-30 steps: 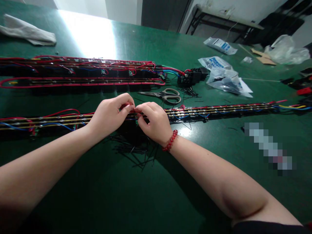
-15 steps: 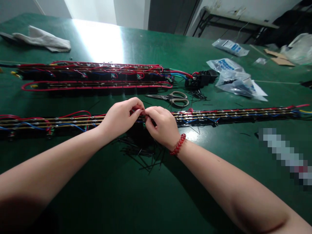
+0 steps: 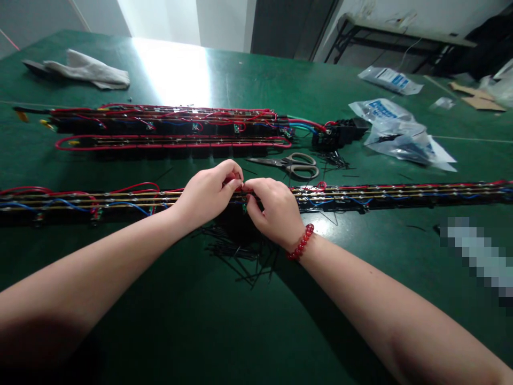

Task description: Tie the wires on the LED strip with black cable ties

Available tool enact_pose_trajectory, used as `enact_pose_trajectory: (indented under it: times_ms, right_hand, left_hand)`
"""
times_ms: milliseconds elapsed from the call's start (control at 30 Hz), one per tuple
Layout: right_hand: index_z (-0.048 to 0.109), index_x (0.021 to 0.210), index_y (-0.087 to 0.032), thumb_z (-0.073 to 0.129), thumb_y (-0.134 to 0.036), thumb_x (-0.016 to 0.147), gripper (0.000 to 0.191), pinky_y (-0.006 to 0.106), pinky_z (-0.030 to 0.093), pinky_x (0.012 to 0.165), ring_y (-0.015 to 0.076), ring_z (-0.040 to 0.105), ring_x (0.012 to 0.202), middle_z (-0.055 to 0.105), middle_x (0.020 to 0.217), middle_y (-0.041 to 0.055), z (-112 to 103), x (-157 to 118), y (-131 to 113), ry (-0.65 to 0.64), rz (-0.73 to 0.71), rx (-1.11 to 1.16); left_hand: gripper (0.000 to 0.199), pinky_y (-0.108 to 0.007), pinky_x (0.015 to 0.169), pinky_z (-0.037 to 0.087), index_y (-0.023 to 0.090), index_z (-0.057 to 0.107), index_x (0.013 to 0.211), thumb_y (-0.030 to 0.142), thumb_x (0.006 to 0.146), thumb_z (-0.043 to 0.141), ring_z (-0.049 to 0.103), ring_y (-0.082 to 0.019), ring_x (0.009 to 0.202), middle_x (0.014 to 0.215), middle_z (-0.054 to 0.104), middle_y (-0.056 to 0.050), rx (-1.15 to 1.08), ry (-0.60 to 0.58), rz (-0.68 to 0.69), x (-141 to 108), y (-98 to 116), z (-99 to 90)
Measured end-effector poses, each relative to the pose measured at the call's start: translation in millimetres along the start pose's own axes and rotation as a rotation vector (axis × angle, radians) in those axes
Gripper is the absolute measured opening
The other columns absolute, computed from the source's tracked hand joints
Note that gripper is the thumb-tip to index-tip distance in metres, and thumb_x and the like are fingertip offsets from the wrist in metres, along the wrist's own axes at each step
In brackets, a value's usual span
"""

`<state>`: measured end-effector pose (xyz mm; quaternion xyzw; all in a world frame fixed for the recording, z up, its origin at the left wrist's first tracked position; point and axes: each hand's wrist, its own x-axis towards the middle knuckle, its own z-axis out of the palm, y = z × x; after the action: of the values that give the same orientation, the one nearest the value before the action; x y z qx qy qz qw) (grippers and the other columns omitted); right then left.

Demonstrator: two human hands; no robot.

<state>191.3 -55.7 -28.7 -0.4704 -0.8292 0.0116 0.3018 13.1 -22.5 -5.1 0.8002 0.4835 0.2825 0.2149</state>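
A long black strip assembly (image 3: 393, 195) with brass-coloured rods and red and blue wires stretches across the table in front of me. Over its middle, my left hand (image 3: 210, 190) is closed in a pinch, thumb against the fingers. Fingertips nearly touching it, my right hand (image 3: 276, 206), with a red bead bracelet (image 3: 301, 243) at the wrist, pinches at the same spot. What lies between the fingers is too small to make out. Many thin black cable ties (image 3: 234, 251) are scattered just below the hands.
Behind the strip lie scissors (image 3: 296, 164) and two shorter wired assemblies (image 3: 172, 141), with a black connector block (image 3: 336, 132) at their right. Clear plastic bags (image 3: 401, 133) lie farther right. A grey cloth (image 3: 90, 69) rests at the back left. A blurred-out object (image 3: 476, 251) is at right.
The view has shifted slightly, so everything sits a little farther right. Both hands keep pinching at the same place on the strip, with barely any finger movement.
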Motion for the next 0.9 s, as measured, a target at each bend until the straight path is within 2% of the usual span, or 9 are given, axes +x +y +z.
enact_pose_trajectory:
  times_ms: [333, 533, 900]
  right_hand:
    - [0.066, 0.109, -0.015, 0.048, -0.019, 0.090, 0.026, 0.038, 0.045, 0.081, 0.0250, 0.066, 0.092, 0.074, 0.101, 0.0100, 1.1, 1.0, 1.0, -0.003, -0.007, -0.013]
    - [0.066, 0.105, -0.017, 0.048, -0.019, 0.090, 0.024, 0.037, 0.045, 0.080, 0.0243, 0.065, 0.090, 0.074, 0.098, 0.0088, -0.1, 0.8, 1.6, -0.025, 0.012, -0.002]
    - [0.064, 0.101, -0.019, 0.047, -0.018, 0.089, 0.021, 0.035, 0.042, 0.078, 0.0227, 0.064, 0.088, 0.072, 0.094, 0.0073, -0.1, 2.0, 0.1, -0.038, 0.012, -0.026]
  left_hand:
    - [0.009, -0.025, 0.069, 0.044, 0.020, 0.062, 0.093, 0.020, 0.088, 0.055, 0.062, -0.013, 0.080, 0.088, 0.068, 0.001, -0.009, 0.070, 0.010, -1.9, 0.6, 2.7]
    - [0.009, -0.023, 0.064, 0.040, 0.020, 0.061, 0.095, 0.017, 0.090, 0.053, 0.059, -0.011, 0.074, 0.084, 0.067, 0.002, 0.001, 0.059, 0.004, -1.8, 2.0, 0.7]
    - [0.009, -0.021, 0.066, 0.043, 0.021, 0.061, 0.093, 0.016, 0.090, 0.054, 0.064, -0.010, 0.077, 0.082, 0.067, 0.003, -0.055, 0.078, 0.032, -1.6, -1.6, 0.7]
